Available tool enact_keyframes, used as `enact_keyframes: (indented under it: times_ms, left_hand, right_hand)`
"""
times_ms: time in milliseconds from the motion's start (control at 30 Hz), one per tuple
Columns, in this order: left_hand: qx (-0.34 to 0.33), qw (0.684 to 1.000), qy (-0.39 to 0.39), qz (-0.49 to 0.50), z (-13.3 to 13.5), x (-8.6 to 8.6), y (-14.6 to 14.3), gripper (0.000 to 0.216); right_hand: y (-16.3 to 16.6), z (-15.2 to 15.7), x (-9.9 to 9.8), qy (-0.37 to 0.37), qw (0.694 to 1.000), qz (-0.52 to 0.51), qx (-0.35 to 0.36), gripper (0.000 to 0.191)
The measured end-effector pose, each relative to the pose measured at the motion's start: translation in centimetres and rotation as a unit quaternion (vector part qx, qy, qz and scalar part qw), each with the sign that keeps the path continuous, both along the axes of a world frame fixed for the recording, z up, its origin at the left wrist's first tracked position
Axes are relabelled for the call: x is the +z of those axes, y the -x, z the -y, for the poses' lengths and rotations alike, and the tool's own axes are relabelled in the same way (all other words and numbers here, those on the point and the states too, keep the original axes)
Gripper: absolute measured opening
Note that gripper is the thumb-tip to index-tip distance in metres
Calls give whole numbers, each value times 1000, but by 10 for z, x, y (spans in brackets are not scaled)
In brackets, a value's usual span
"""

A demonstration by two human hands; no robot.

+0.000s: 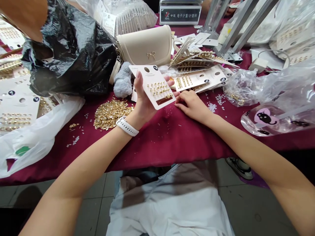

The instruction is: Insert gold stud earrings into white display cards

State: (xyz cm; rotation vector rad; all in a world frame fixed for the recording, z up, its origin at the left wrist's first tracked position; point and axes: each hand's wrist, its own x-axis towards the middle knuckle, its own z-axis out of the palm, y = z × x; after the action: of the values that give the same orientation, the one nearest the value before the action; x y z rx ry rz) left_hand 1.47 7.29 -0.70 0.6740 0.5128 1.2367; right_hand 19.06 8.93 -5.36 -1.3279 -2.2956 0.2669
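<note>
My left hand (143, 101) holds a white earring card (154, 86) above the maroon tablecloth (159, 137), thumb on its left edge; rows of gold studs fill the card's middle. A white band sits on that wrist. My right hand (190, 104) rests on the cloth just right of the card's lower corner, its fingers curled and pinched together at the tips over small loose pieces; what they hold is too small to make out. A heap of gold earrings (110, 113) lies left of my left wrist.
A pile of filled cards (199, 70) lies behind my right hand. A cream handbag (145, 46) and grey plush (123, 82) stand at the back, a black plastic bag (71, 49) at left, clear bags (275, 98) at right, a white bag (31, 137) at front left.
</note>
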Motion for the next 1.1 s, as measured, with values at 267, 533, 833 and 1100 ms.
enact_keyframes:
  times_ms: [267, 533, 833, 1100]
  left_hand:
    - [1, 1000, -18, -15, 2, 0, -5, 56]
    - [-22, 999, -27, -33, 1, -12, -11, 61]
    - [15, 999, -5, -45, 9, -6, -12, 55]
    - [-1, 999, 0, -52, 4, -13, -10, 60]
  right_hand:
    - [3, 10, 10, 48, 972, -222, -59, 8]
    - [3, 5, 2, 52, 967, -248, -35, 21]
    - [1, 8, 11, 11, 934, -355, -34, 18]
    - [8, 29, 26, 23, 898, -438, 42, 15]
